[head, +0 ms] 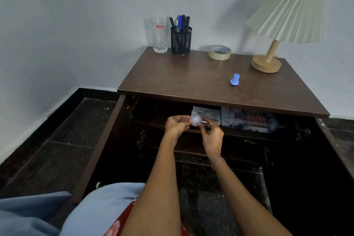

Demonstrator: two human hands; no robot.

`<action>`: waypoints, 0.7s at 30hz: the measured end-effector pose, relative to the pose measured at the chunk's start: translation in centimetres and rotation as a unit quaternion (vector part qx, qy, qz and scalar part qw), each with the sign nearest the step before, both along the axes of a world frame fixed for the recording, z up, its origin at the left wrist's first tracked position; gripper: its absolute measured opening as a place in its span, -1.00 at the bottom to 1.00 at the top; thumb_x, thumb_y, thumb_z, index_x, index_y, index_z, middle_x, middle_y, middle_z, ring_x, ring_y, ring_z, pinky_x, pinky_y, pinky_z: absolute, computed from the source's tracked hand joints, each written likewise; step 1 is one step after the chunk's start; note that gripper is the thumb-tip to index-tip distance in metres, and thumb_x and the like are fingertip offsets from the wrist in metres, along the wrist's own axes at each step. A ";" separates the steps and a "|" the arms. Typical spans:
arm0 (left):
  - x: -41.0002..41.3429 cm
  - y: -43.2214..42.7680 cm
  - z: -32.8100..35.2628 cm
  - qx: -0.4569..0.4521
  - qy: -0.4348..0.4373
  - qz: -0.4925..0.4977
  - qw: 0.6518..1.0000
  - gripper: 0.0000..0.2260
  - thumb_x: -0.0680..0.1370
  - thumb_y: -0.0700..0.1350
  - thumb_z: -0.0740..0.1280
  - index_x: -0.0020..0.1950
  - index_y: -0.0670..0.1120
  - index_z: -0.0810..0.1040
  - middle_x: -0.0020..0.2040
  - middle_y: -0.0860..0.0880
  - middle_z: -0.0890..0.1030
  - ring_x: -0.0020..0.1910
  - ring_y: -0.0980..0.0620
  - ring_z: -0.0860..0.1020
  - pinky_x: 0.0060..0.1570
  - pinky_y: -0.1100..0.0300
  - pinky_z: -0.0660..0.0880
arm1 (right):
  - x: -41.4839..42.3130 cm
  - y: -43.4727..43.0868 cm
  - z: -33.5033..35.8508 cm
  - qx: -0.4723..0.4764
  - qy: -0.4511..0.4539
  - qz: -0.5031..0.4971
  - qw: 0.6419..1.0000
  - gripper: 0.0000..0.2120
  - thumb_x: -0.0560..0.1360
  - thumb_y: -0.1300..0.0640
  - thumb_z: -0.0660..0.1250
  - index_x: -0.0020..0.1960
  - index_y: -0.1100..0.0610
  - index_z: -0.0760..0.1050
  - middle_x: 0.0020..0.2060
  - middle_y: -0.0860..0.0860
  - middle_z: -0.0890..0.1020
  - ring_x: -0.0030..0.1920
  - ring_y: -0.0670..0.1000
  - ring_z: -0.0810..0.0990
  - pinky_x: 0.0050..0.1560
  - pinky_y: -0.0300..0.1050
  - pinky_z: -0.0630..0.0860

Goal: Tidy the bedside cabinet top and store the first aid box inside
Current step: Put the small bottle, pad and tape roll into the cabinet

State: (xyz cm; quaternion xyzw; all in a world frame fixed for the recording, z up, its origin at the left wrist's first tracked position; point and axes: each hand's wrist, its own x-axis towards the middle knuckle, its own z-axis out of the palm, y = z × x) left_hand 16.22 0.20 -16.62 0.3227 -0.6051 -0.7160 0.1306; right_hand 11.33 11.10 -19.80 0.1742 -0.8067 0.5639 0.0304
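The first aid box (249,120), a clear case with blurred contents, lies inside the cabinet (191,80) on the upper shelf, under the right half of the top. A white packet (207,113) sits just to its left on the same shelf. In front of the packet, both hands hold a pale round object (195,120) between them: the left hand (177,125) pinches it from the left with curled fingers, and the right hand (211,136) pinches it from the right. What the object is cannot be told. A bracelet (218,161) circles the right wrist. Both cabinet doors stand open. On the top, a blue cap (235,79) lies near the front right, with a lamp (267,63) behind it. A tape roll (220,52), a pen holder (181,41) and a glass (159,34) stand along the back by the wall.
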 end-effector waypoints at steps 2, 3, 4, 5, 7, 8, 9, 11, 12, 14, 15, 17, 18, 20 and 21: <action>-0.7 -0.2 -0.9 -0.009 -0.010 0.016 1.000 -0.71 0.49 -0.34 0.35 0.22 -0.26 0.53 0.18 -0.20 0.59 0.11 -0.01 0.56 0.09 0.19 0.51 | -0.6 -0.6 -0.3 0.015 -0.006 0.010 1.000 -0.71 0.47 0.27 0.37 0.20 0.19 0.55 0.15 0.08 0.60 0.08 -0.03 0.59 0.19 -0.13 0.52; -0.9 -0.4 -1.2 -0.014 -0.015 0.023 1.000 -0.70 0.49 -0.33 0.36 0.22 -0.24 0.54 0.18 -0.16 0.59 0.09 0.02 0.56 0.11 0.18 0.51 | -0.9 -1.0 -0.5 0.027 -0.006 0.017 0.999 -0.70 0.48 0.28 0.37 0.21 0.20 0.54 0.16 0.09 0.59 0.13 0.02 0.59 0.23 -0.07 0.51; -1.1 -0.5 -1.6 -0.017 -0.020 0.030 0.999 -0.68 0.48 -0.32 0.37 0.23 -0.21 0.54 0.18 -0.14 0.59 0.09 0.04 0.55 0.15 0.15 0.51 | -1.1 -1.3 -0.7 0.042 -0.006 0.023 0.999 -0.69 0.48 0.29 0.36 0.23 0.20 0.53 0.17 0.10 0.59 0.16 0.04 0.58 0.25 -0.08 0.49; -1.3 -0.7 -2.0 -0.018 -0.023 0.034 0.999 -0.67 0.47 -0.30 0.38 0.23 -0.20 0.53 0.18 -0.12 0.59 0.10 0.03 0.55 0.20 0.12 0.50 | -1.3 -1.7 -1.0 0.056 -0.006 0.030 0.998 -0.67 0.48 0.29 0.35 0.24 0.20 0.52 0.18 0.10 0.57 0.17 0.03 0.57 0.27 -0.13 0.46; -1.7 -1.0 -2.6 -0.019 -0.025 0.041 0.999 -0.65 0.47 -0.27 0.40 0.25 -0.17 0.52 0.20 -0.10 0.59 0.16 0.02 0.55 0.26 0.06 0.46 | -1.7 -2.3 -1.3 0.077 -0.007 0.044 0.996 -0.65 0.49 0.30 0.34 0.27 0.21 0.49 0.20 0.10 0.54 0.15 -0.05 0.55 0.22 -0.34 0.40; -2.0 -1.1 -2.7 -0.020 -0.023 0.045 0.998 -0.64 0.47 -0.25 0.41 0.26 -0.16 0.52 0.21 -0.10 0.58 0.18 0.01 0.54 0.28 0.05 0.45 | -2.0 -2.7 -1.5 0.084 -0.007 0.051 0.995 -0.64 0.49 0.31 0.33 0.28 0.21 0.48 0.21 0.11 0.53 0.13 -0.09 0.54 0.20 -0.38 0.38; -2.4 -1.3 -2.8 -0.021 -0.019 0.049 0.998 -0.64 0.47 -0.25 0.40 0.26 -0.16 0.52 0.22 -0.10 0.58 0.20 0.00 0.53 0.28 0.05 0.45 | -2.3 -3.0 -1.5 0.089 -0.008 0.056 0.994 -0.63 0.49 0.32 0.32 0.30 0.22 0.47 0.22 0.12 0.51 0.13 -0.07 0.53 0.21 -0.34 0.39; -3.3 -1.4 -2.8 -0.015 -0.009 0.056 0.998 -0.64 0.49 -0.26 0.38 0.29 -0.17 0.50 0.24 -0.11 0.56 0.24 -0.01 0.52 0.30 0.04 0.44 | -3.2 -3.6 -1.5 0.107 -0.011 0.060 0.992 -0.61 0.50 0.33 0.30 0.33 0.21 0.44 0.25 0.15 0.47 0.20 0.05 0.53 0.28 -0.21 0.41; -3.7 -1.3 -2.8 -0.009 -0.006 0.058 0.998 -0.63 0.50 -0.27 0.36 0.31 -0.17 0.49 0.26 -0.11 0.55 0.26 -0.02 0.50 0.30 0.04 0.43 | -3.6 -3.8 -1.4 0.119 -0.013 0.061 0.991 -0.60 0.51 0.32 0.29 0.34 0.20 0.43 0.26 0.16 0.46 0.23 0.09 0.51 0.30 -0.17 0.40; -4.3 -1.2 -2.9 0.002 -0.001 0.065 0.998 -0.63 0.52 -0.29 0.33 0.32 -0.16 0.48 0.26 -0.11 0.55 0.27 -0.02 0.50 0.31 0.06 0.42 | -4.4 -4.3 -1.3 0.137 -0.016 0.067 0.988 -0.58 0.51 0.32 0.28 0.36 0.17 0.42 0.28 0.17 0.45 0.25 0.12 0.50 0.32 -0.11 0.40; -4.4 -1.1 -3.1 0.003 0.002 0.069 0.998 -0.63 0.52 -0.30 0.32 0.33 -0.16 0.47 0.26 -0.11 0.55 0.26 -0.02 0.50 0.30 0.07 0.42 | -4.7 -4.5 -1.3 0.147 -0.015 0.071 0.987 -0.58 0.51 0.31 0.28 0.36 0.17 0.42 0.29 0.17 0.45 0.26 0.13 0.50 0.32 -0.10 0.40; -4.7 -1.1 -3.4 0.000 0.007 0.077 0.997 -0.63 0.52 -0.31 0.30 0.32 -0.14 0.47 0.26 -0.10 0.55 0.27 0.00 0.49 0.31 0.10 0.41 | -5.2 -4.8 -1.4 0.174 -0.007 0.073 0.982 -0.60 0.52 0.28 0.29 0.35 0.16 0.43 0.30 0.16 0.46 0.31 0.14 0.44 0.32 -0.12 0.38; -4.9 -1.2 -3.5 -0.002 0.009 0.081 0.997 -0.64 0.52 -0.30 0.30 0.32 -0.14 0.47 0.27 -0.09 0.55 0.28 0.00 0.48 0.30 0.13 0.40 | -5.5 -5.0 -1.5 0.189 -0.003 0.076 0.979 -0.60 0.52 0.26 0.29 0.35 0.15 0.43 0.30 0.16 0.46 0.34 0.14 0.40 0.33 -0.12 0.35; -5.0 -1.5 -3.7 0.001 0.011 0.090 0.996 -0.64 0.53 -0.29 0.30 0.33 -0.13 0.47 0.27 -0.09 0.55 0.29 0.00 0.47 0.26 0.20 0.39 | -5.7 -5.2 -1.9 0.217 0.002 0.084 0.972 -0.59 0.53 0.24 0.28 0.37 0.14 0.41 0.32 0.14 0.45 0.38 0.15 0.33 0.35 -0.14 0.28; -5.1 -1.5 -3.9 0.005 0.010 0.091 0.996 -0.63 0.53 -0.29 0.30 0.33 -0.14 0.47 0.28 -0.09 0.54 0.29 0.00 0.47 0.25 0.20 0.39 | -5.8 -5.3 -2.1 0.227 0.004 0.088 0.970 -0.58 0.53 0.23 0.27 0.38 0.14 0.40 0.34 0.13 0.43 0.39 0.14 0.30 0.35 -0.16 0.25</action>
